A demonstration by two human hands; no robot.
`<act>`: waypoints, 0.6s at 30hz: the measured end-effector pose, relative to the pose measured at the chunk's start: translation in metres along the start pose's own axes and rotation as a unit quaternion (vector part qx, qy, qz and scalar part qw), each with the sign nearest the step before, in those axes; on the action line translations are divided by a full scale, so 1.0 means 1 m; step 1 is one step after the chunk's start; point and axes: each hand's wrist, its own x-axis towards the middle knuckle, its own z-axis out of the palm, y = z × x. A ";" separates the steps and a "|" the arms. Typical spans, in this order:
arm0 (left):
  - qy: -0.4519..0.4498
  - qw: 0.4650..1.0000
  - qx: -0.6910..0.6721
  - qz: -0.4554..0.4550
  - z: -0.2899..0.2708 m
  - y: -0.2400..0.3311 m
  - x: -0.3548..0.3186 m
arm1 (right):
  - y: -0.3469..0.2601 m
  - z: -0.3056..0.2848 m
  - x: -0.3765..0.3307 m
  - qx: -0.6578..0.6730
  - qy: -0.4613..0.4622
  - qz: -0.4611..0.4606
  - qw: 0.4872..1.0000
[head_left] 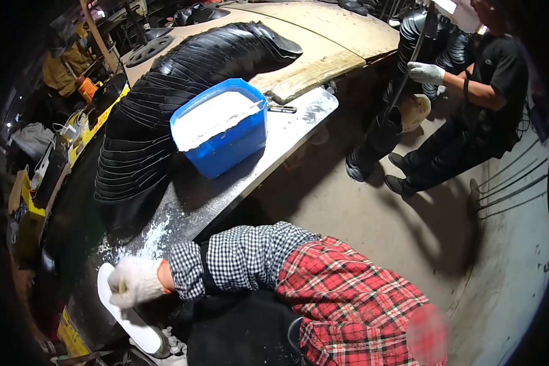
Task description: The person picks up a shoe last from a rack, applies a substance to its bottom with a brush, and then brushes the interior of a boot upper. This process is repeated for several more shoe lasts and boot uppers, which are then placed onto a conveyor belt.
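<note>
My right hand [133,282], in a white knit glove, is closed over a long white sole-shaped piece [113,305]. Its fingers pinch a small brownish thing, smeared by motion, which I cannot make out. At the lower end of the white piece, greyish gloved fingers [175,345] show in part; they look like those of my left hand, curled against its edge, the rest hidden behind my dark apron [244,332]. Spilled white powder [155,236] lies on the table just beyond my right hand.
A blue bin [232,149] of white powder stands on the metal-topped table [256,174]. Behind it curves a long row of nested black boot-like pieces [183,70]. A folding-type knife [282,109] lies beside the bin. At right, a gloved co-worker [488,91] handles black boots [378,131].
</note>
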 end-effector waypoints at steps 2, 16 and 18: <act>0.017 1.000 -0.001 0.006 -0.002 0.002 -0.009 | -0.012 0.001 -0.013 -0.026 -0.102 -0.020 0.994; 0.092 0.995 -0.021 -0.039 -0.008 -0.017 -0.062 | -0.027 -0.011 -0.048 0.115 -0.146 -0.030 0.982; 0.101 0.994 -0.023 -0.038 -0.009 -0.018 -0.067 | -0.036 -0.014 -0.045 0.099 -0.114 0.066 0.986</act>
